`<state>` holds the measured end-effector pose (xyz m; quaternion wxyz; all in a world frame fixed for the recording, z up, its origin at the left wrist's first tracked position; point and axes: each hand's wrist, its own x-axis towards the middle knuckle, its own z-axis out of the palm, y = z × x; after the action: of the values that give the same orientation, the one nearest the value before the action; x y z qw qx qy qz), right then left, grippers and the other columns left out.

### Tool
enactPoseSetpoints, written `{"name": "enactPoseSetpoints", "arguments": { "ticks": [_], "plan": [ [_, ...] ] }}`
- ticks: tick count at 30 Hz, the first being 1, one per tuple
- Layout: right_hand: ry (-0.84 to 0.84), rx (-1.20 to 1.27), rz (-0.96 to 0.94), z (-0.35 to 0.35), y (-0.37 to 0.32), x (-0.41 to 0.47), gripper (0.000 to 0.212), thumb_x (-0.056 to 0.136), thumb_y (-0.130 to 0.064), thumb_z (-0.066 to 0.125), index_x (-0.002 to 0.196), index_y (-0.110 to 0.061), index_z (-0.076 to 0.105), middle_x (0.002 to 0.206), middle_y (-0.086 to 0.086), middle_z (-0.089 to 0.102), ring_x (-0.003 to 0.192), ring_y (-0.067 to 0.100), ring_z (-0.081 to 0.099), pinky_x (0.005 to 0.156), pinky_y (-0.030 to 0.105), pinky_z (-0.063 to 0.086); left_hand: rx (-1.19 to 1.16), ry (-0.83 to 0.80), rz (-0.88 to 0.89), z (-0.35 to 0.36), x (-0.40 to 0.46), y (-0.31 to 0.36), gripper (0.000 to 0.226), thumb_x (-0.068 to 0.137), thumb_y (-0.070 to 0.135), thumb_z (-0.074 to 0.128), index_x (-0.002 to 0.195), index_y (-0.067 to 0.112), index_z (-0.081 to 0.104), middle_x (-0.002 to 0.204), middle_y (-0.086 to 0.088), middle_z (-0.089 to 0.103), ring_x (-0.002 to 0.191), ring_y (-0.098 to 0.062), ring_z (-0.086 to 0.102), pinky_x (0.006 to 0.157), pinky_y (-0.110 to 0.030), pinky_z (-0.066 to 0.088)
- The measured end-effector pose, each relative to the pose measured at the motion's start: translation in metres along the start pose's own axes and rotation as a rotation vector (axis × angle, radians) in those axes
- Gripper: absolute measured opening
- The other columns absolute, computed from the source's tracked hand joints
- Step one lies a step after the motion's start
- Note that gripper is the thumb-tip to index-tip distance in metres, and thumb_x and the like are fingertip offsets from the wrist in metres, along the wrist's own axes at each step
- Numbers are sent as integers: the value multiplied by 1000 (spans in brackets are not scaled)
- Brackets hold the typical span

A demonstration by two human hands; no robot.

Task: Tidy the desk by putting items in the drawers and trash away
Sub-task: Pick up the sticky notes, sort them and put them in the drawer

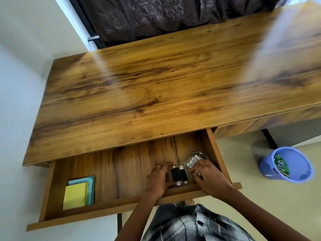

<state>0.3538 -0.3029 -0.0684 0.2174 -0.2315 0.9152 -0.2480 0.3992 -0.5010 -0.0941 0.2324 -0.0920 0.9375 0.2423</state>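
Head view: I look down on the desk (156, 80) with its left drawer (107, 173) pulled out toward me. Both of my hands are inside it, at the right end. My left hand (159, 178) lies flat with relaxed fingers, touching the left side of two black USB sticks (178, 174). My right hand (207, 176) curls its fingers around small white batteries (197, 173) at the near rim of a glass dish (192, 158) that holds more of them.

The sticks lie side by side, touching, long axis running front to back of the drawer, metal plugs pointing toward me near the front wall. The batteries in the dish lie roughly parallel, stacked across it, slanting from near-left to far-right. Sticky notes (76, 195) sit in the near-left corner, well apart.

Risks, as I judge them: my right hand could drag the dish and spill batteries across the drawer floor. A nudge from my left could skew the sticks. Closing the drawer hard could slide the dish and roll the batteries out. The blue bin (298, 164) on the floor already holds a wrapper.
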Motion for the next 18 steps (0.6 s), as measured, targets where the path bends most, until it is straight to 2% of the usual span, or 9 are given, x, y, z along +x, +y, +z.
{"name": "enactPoseSetpoints", "arguments": {
  "ticks": [3, 7, 14, 18],
  "plan": [
    [27, 4, 8, -1, -1, 0, 28, 96, -24, 44, 120, -21, 57, 129, -4, 52, 122, 9, 40, 101, 18, 31, -21, 0, 29, -2, 1, 4, 69, 79, 28, 71, 138, 36, 35, 115, 9, 56, 107, -11, 53, 83, -26, 44],
    [57, -6, 31, 1, -2, 1, 26, 95, -22, 45, 116, -20, 60, 126, -3, 55, 120, 9, 43, 100, 20, 34, -3, -3, 87, -2, 2, 9, 66, 82, 27, 68, 138, 36, 36, 113, 6, 57, 103, -13, 56, 80, -25, 43],
    [91, -26, 68, 3, -3, 2, 28, 94, -21, 48, 117, -17, 62, 127, -1, 57, 121, 12, 45, 101, 22, 36, -9, -11, 166, -2, 3, 3, 63, 87, 20, 62, 142, 34, 34, 121, 3, 54, 109, -14, 51, 86, -26, 42],
    [179, -8, 87, 5, -4, 2, 29, 93, -12, 47, 118, -13, 61, 125, 1, 56, 118, 15, 48, 99, 24, 39, 14, -31, 196, -2, 7, 1, 63, 89, 17, 57, 144, 34, 31, 127, 0, 50, 115, -17, 49, 91, -31, 44]
  ]
}}
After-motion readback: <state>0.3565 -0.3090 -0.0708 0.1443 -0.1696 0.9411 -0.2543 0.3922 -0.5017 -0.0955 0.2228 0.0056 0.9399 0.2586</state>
